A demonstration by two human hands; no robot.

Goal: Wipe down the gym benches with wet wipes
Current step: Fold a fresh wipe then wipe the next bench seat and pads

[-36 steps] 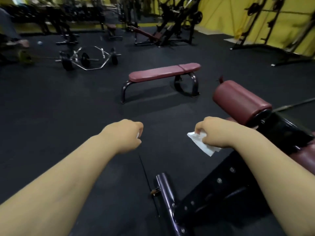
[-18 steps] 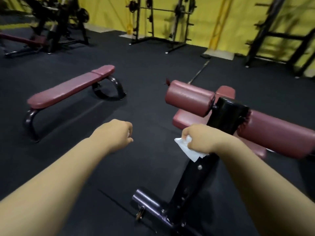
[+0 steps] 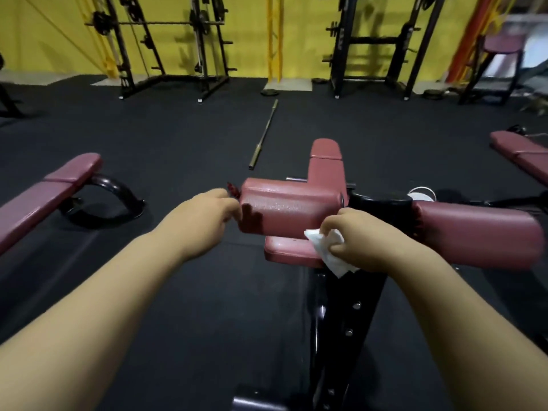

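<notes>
Gym floor seen from over a person's two bare forearms, which reach forward toward a maroon padded bench [image 3: 325, 161] on a black steel frame [image 3: 350, 307].

The right hand [image 3: 364, 241] pinches a crumpled white wet wipe [image 3: 327, 253] between thumb and curled fingers. The wipe sits just in front of the near edge of the bench's seat pad [image 3: 284, 252], below the left roller pad [image 3: 290, 212]; whether it touches the pad is hard to tell from this angle.

The left hand [image 3: 204, 215] is at the outer end of that left roller pad, its fingers curled in toward the end cap. Its fingertips are hidden, so I cannot tell whether it grips the roller or only rests beside it. The hand's shadow falls on the roller's end.

A second roller, the right roller pad [image 3: 474, 232], sticks out on the other side of the black centre post. The bench's long back pad runs away from the person.

To the left stands a flat bench [image 3: 44, 194] with a curved black leg. Another maroon bench [image 3: 525, 155] shows at the right edge. A bare barbell [image 3: 264, 133] lies on the black rubber floor [image 3: 148, 143] beyond the benches. Two black squat racks [image 3: 166, 46] stand against the yellow wall [image 3: 53, 40] at the back.
</notes>
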